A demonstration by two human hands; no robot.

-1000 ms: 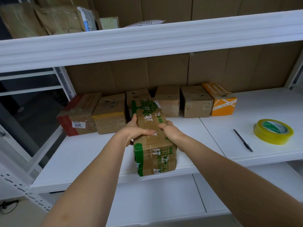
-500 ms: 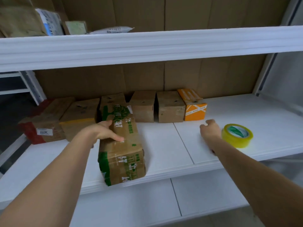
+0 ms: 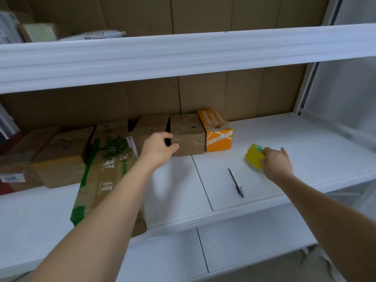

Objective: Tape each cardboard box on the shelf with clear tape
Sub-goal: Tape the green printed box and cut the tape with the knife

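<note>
Boxes stand in a row along the back of the middle shelf [image 3: 305, 139]: a brown box [image 3: 188, 137] beside an orange box [image 3: 218, 137], another brown one [image 3: 150, 129] partly hidden by the left hand [image 3: 157, 148], and more to the left, dim and partly cut off by the frame edge. One long box with green print [image 3: 105, 169] lies out of the row, its long axis running from the back of the shelf toward the front edge, its near end hidden under the left forearm.

Whether any box carries fresh clear tape cannot be told from this view; no strip shows plainly. By my reading the work is at an early stage, with the tape only now being fetched and every box in the row yet to be dealt with.

The left hand hovers with fingers loosely spread and thumb apart, holding nothing, just in front of the gap between the two brown boxes. The right hand [image 3: 276, 163] closes its fingers on the yellow tape roll [image 3: 254, 157], which is blurred and tilted at the right of the shelf. A dark pen [image 3: 236, 183] lies between the two hands, pointing from back to front.
</note>
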